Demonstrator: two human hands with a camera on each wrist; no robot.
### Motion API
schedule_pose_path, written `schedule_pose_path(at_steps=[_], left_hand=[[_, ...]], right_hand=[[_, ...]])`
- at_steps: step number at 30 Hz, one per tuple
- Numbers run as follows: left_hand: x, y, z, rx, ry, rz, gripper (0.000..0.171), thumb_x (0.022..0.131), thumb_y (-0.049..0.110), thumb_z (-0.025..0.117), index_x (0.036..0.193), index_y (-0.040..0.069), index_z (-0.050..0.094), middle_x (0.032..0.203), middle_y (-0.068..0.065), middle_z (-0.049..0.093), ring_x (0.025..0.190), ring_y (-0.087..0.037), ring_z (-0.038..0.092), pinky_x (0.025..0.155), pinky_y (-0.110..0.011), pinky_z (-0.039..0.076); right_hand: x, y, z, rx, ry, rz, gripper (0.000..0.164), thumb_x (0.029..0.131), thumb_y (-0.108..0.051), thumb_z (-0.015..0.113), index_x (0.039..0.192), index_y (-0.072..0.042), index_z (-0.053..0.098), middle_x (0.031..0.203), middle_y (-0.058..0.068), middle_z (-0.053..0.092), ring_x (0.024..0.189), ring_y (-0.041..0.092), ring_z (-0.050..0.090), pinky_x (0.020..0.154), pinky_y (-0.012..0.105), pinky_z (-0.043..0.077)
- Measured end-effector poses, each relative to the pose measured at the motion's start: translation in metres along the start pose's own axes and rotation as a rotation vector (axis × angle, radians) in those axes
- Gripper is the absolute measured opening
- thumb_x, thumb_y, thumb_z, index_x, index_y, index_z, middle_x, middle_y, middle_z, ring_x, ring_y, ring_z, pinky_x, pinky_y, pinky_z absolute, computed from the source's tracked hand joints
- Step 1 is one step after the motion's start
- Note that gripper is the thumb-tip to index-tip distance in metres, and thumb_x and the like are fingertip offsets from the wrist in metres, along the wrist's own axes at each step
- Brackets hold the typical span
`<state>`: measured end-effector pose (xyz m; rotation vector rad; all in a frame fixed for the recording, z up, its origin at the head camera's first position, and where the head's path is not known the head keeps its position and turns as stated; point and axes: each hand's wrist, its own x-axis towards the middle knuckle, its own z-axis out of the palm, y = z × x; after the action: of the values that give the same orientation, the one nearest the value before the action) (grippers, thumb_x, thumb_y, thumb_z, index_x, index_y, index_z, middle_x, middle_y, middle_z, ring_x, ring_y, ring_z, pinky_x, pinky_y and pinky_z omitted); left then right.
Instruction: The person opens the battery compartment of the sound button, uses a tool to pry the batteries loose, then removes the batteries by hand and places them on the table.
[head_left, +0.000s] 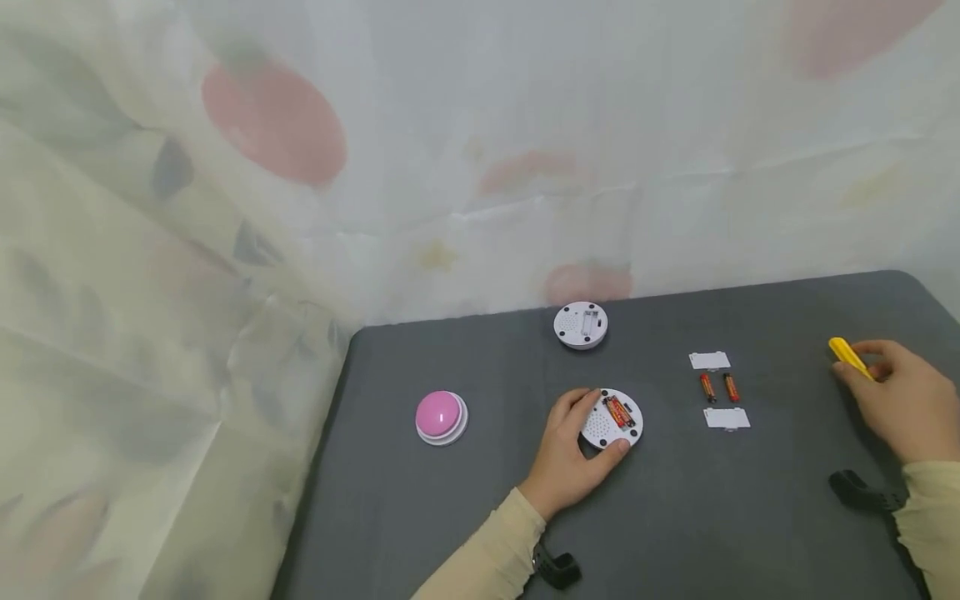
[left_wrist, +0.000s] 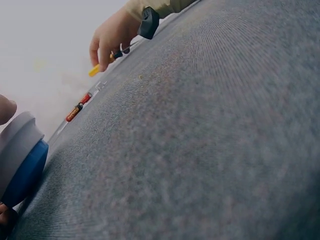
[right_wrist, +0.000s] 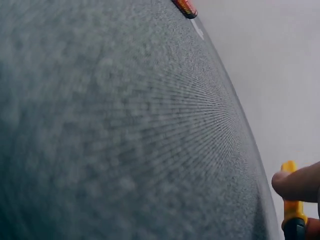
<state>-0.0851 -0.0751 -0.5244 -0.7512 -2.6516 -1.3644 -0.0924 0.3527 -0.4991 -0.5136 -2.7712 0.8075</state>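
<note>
My left hand (head_left: 566, 458) grips a round white push button (head_left: 597, 429) by its rim, fingers on the far left side and thumb at the near right. The button lies upside down, and its blue dome (left_wrist: 27, 172) shows beneath in the left wrist view. Two red-and-black batteries (head_left: 619, 412) sit side by side in its uncovered battery compartment. At the right of the table, my right hand (head_left: 907, 404) holds a screwdriver by its yellow handle (head_left: 850, 358). Its metal shaft (left_wrist: 131, 45) points back toward the wrist in the left wrist view.
Two loose batteries (head_left: 707, 388) lie between a white battery cover (head_left: 709, 361) and a second cover (head_left: 726, 418). Another upturned white button (head_left: 581, 325) stands near the back edge. A pink-domed button (head_left: 439, 416) stands upright at left on the grey table (head_left: 480, 367).
</note>
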Motion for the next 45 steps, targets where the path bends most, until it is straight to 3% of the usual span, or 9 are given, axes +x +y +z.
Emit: schedule_pose_path(at_steps=[10,21,23,26,29,33,35,41,45], left_hand=[[0.01,-0.002,-0.012,0.024,0.061,0.079,0.069,0.101,0.028,0.075,0.16,0.002,0.052,0.158,-0.015,0.05,0.146,-0.027,0.05,0.119,-0.046,0.044],[0.003,-0.008,-0.011,-0.032,0.092,0.033,0.062,0.1,0.015,0.071,0.158,0.002,0.054,0.154,-0.01,0.054,0.144,-0.022,0.053,0.12,-0.045,0.043],[0.003,-0.008,-0.009,-0.056,0.1,0.023,0.06,0.1,0.013,0.07,0.157,0.002,0.055,0.153,-0.01,0.055,0.143,-0.022,0.054,0.12,-0.046,0.043],[0.004,-0.007,-0.005,-0.064,0.123,0.017,0.056,0.101,0.012,0.068,0.156,0.002,0.057,0.151,-0.009,0.057,0.141,-0.022,0.056,0.119,-0.046,0.045],[0.005,-0.006,-0.001,-0.058,0.152,0.022,0.053,0.102,0.011,0.067,0.153,0.001,0.059,0.147,-0.009,0.06,0.137,-0.022,0.059,0.117,-0.045,0.047],[0.006,-0.004,0.001,-0.073,0.175,0.028,0.049,0.102,0.01,0.068,0.149,0.0,0.061,0.145,-0.011,0.061,0.135,-0.022,0.06,0.115,-0.043,0.048],[0.006,-0.003,0.002,-0.078,0.183,0.032,0.047,0.103,0.011,0.068,0.148,0.0,0.062,0.144,-0.012,0.062,0.131,-0.022,0.061,0.112,-0.041,0.051],[0.007,-0.001,0.004,-0.072,0.171,0.045,0.048,0.104,0.016,0.069,0.148,0.0,0.061,0.144,-0.01,0.062,0.132,-0.021,0.061,0.113,-0.041,0.049],[0.007,0.0,0.003,-0.07,0.103,0.064,0.059,0.1,0.022,0.073,0.153,0.0,0.057,0.148,-0.01,0.058,0.138,-0.021,0.057,0.118,-0.042,0.046]], right_hand=[[0.011,-0.005,0.001,-0.003,0.014,0.022,0.056,0.113,-0.029,0.064,0.145,0.016,0.053,0.106,0.038,0.058,0.058,0.033,0.055,0.045,0.038,0.041],[0.006,-0.003,0.006,-0.02,-0.003,0.031,0.06,0.111,-0.032,0.067,0.139,0.019,0.056,0.108,0.041,0.06,0.063,0.038,0.059,0.047,0.039,0.044],[0.003,-0.004,0.003,-0.026,0.013,0.048,0.064,0.112,-0.036,0.064,0.141,0.02,0.054,0.114,0.043,0.059,0.079,0.048,0.061,0.055,0.049,0.05],[-0.002,-0.011,-0.002,-0.016,0.064,0.055,0.07,0.114,-0.043,0.056,0.147,0.019,0.049,0.128,0.047,0.052,0.113,0.061,0.054,0.082,0.068,0.051],[-0.008,-0.025,-0.007,0.003,0.129,-0.011,0.068,0.115,-0.042,0.053,0.147,0.018,0.051,0.133,0.047,0.049,0.128,0.064,0.043,0.1,0.078,0.037],[-0.014,-0.048,-0.007,0.05,0.183,-0.193,0.053,0.112,-0.03,0.062,0.136,0.017,0.061,0.122,0.043,0.056,0.115,0.06,0.049,0.091,0.076,0.038],[-0.018,-0.06,-0.004,0.087,0.19,-0.279,0.044,0.108,-0.022,0.068,0.131,0.015,0.065,0.116,0.038,0.06,0.105,0.053,0.053,0.083,0.063,0.042],[-0.041,-0.095,0.012,0.249,0.185,-0.537,0.036,0.09,-0.001,0.085,0.124,0.004,0.075,0.107,0.019,0.07,0.094,0.001,0.051,0.074,0.018,0.038],[-0.062,-0.119,0.028,0.313,0.131,-0.688,0.039,0.08,0.005,0.091,0.116,-0.004,0.078,0.103,0.002,0.073,0.09,-0.004,0.057,0.075,0.013,0.046]])
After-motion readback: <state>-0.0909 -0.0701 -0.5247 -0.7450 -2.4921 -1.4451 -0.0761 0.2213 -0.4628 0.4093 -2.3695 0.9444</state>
